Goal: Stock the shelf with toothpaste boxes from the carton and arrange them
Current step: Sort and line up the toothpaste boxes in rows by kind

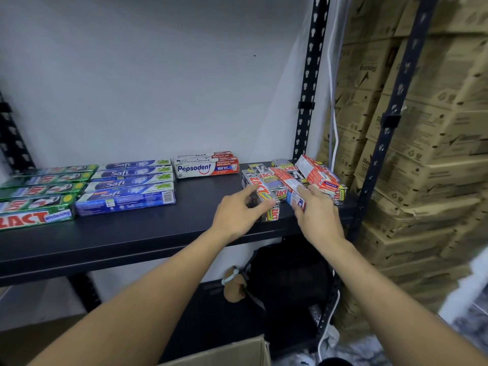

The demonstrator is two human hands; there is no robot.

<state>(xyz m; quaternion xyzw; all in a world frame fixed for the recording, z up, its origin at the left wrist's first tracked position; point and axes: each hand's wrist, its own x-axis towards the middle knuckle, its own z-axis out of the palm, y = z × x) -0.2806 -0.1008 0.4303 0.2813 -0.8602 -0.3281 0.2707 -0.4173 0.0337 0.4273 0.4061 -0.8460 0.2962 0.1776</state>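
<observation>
- Head view: your right hand (318, 211) pinches the near end of a red-and-white toothpaste box (289, 183). The box lies on the loose pile of grey Zact boxes (266, 179) at the right end of the shelf (158, 233).
- Your left hand (237, 211) spreads over the front grey box (260, 197); blur hides whether it grips.
- Green Zact boxes (39, 191), blue boxes (129, 186) and Pepsodent boxes (208, 167) sit in tidy rows further left.
- The carton (237, 351) shows below the shelf.

green bxs (37, 216) – ZACT whitening, blue bxs (126, 192) – Saft, white bx (207, 169) – Pepsodent 10X
</observation>
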